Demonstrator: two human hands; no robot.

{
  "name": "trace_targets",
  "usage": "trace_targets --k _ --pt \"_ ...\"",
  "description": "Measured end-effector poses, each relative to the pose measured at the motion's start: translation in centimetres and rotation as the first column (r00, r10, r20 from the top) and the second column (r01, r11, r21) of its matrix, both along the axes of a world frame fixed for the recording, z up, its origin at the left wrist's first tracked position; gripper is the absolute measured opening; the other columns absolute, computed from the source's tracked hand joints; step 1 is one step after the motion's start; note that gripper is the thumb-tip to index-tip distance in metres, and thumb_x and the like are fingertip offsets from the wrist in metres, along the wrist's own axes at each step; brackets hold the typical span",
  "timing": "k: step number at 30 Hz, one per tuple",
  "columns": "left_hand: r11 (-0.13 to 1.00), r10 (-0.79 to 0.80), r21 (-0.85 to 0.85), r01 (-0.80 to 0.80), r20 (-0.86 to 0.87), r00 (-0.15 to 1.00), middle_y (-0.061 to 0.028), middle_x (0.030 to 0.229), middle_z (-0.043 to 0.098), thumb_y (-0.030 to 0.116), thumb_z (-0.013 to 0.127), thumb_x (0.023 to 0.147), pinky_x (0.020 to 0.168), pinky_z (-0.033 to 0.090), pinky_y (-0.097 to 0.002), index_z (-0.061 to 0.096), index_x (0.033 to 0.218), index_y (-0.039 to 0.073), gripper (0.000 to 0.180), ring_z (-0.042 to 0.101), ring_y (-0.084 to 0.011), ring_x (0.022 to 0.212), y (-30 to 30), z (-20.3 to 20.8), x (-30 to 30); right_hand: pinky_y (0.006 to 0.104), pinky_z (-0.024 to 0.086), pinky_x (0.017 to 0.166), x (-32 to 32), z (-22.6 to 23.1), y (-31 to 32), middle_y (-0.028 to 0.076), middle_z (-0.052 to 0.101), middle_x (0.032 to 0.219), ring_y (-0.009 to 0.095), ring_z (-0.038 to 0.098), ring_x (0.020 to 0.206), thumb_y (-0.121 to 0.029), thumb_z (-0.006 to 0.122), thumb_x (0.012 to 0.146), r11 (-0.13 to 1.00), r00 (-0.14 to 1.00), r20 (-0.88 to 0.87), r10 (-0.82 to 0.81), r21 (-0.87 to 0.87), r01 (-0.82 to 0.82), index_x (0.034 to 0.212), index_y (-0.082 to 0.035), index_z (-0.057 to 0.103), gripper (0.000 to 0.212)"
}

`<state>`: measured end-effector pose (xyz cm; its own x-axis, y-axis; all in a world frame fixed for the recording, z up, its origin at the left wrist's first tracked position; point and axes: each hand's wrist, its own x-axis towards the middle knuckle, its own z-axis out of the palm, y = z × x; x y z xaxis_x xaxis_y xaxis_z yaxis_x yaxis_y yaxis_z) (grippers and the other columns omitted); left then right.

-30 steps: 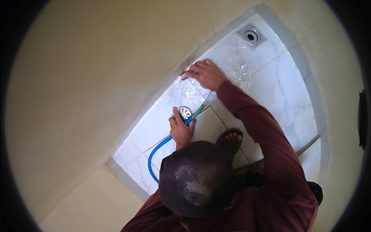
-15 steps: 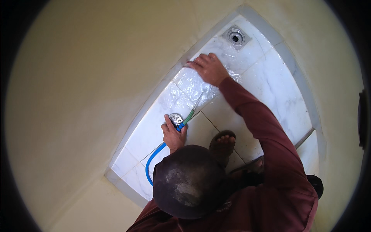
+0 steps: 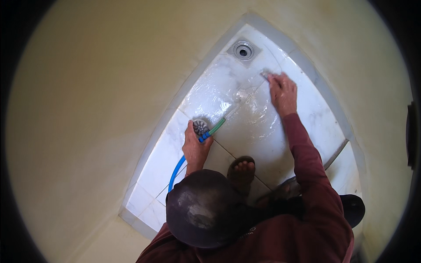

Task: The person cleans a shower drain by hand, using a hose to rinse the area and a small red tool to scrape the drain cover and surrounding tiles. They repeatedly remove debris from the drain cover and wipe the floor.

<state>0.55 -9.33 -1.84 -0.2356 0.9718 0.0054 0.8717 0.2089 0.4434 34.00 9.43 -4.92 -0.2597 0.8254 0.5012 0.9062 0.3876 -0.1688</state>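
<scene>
My left hand [image 3: 196,147] is closed round a blue hose [image 3: 176,172] with a green end piece [image 3: 217,126]. A round, patterned metal drain cover [image 3: 201,127] is also in its fingers, beside the hose. Water runs from the green end over the white marble-look floor tiles [image 3: 228,81]. Farther off and to the right, my right hand [image 3: 283,93] is low over the wet tiles, fingers closed on a small pale, flat-looking piece [image 3: 265,75]. Its kind is too small and blurred to tell.
An uncovered round floor drain [image 3: 243,51] in a square metal frame lies at the far corner. Grey skirting [image 3: 193,79] and yellowish walls [image 3: 101,96] bound the narrow floor. A sandalled foot [image 3: 242,170] stands near the middle. A dark strip [image 3: 337,154] crosses the tiles at right.
My right hand has moved right, away from the left wall edge, across the wet tiles. My left hand still holds the hose and drain cover. The view has shifted slightly.
</scene>
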Motion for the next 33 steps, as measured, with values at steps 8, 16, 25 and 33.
trace_targets --k 8,16,25,33 --pt "0.989 -0.040 0.130 0.065 -0.188 0.981 -0.0262 0.141 0.057 0.031 0.086 0.077 0.087 0.062 -0.0464 0.043 0.159 0.004 0.096 0.066 -0.0415 0.119 3.8 -4.2 2.8 0.0496 0.044 0.101 -3.4 2.6 4.3 0.014 0.064 0.122 0.034 0.057 0.123 -0.023 0.074 0.092 0.972 0.987 0.090 -0.133 -0.183 0.148 0.101 -0.001 0.079 0.025" --pt "0.993 -0.089 0.057 0.101 -0.177 0.980 -0.0252 0.141 0.057 0.034 0.085 0.077 0.087 0.062 -0.0444 0.049 0.156 0.005 0.092 0.066 -0.0402 0.119 4.6 -3.8 4.3 0.0465 0.053 0.082 -12.0 -2.5 13.4 0.011 0.064 0.098 0.031 0.066 0.094 -0.014 0.083 0.085 0.957 0.924 -0.347 0.164 -0.170 -0.234 0.095 -0.006 0.075 0.014" --pt "0.987 -0.057 0.135 0.086 -0.209 0.976 -0.0254 0.140 0.057 0.032 0.083 0.078 0.085 0.063 -0.0472 0.050 0.156 0.007 0.088 0.069 -0.0407 0.115 4.2 -4.4 3.5 0.0473 0.055 0.081 -4.4 -1.5 8.6 0.016 0.062 0.093 0.032 0.066 0.091 -0.004 0.064 0.086 0.945 0.953 0.067 -0.294 -0.132 0.300 0.087 0.000 0.066 0.005" --pt "0.993 -0.064 0.091 0.079 -0.154 0.986 -0.0265 0.143 0.055 0.033 0.084 0.079 0.087 0.062 -0.0488 0.045 0.158 0.008 0.091 0.067 -0.0426 0.118 4.6 -4.3 3.8 0.0590 0.035 0.117 -5.4 -3.8 6.7 0.022 0.058 0.137 0.049 0.045 0.143 -0.018 0.064 0.100 0.837 0.838 0.035 -0.545 -0.028 0.546 0.149 0.003 0.051 0.055"
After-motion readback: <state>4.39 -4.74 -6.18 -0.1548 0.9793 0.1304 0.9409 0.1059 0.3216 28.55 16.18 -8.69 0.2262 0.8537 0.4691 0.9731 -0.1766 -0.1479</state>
